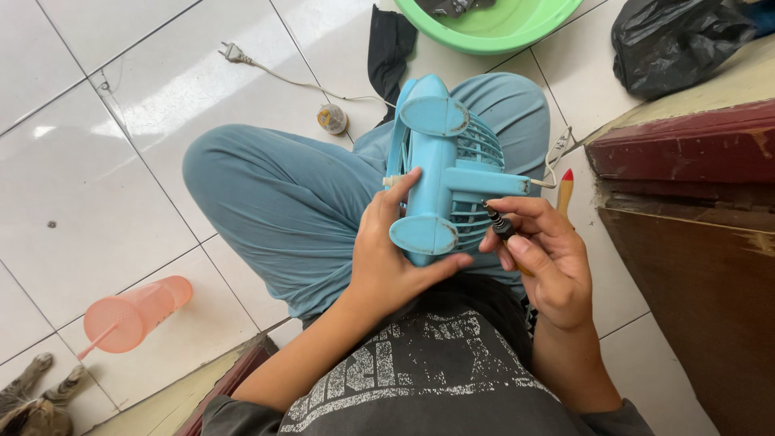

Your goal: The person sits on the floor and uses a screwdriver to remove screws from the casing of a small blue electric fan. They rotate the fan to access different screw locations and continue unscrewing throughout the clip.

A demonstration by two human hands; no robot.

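Left hand [387,254] grips the blue fan [440,173] on the lap; right hand [542,254] pinches the screwdriver [500,226] — keep its tip square, fan steady.

Green basin [517,28] cut by top edge; dark contents unclear. Black bag [678,40] cropped at top. Cat [32,408] cut at bottom-left corner, only 2 paws and back visible. Screwdriver [502,228] handle hidden inside right hand [549,266]. Fan [444,169] front grille faces away.

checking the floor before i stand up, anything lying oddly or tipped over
Yes: the pink mesh plastic cup lies tipped on its side on the white tiled floor, and the loose white power plug with its cord trails across the tiles.
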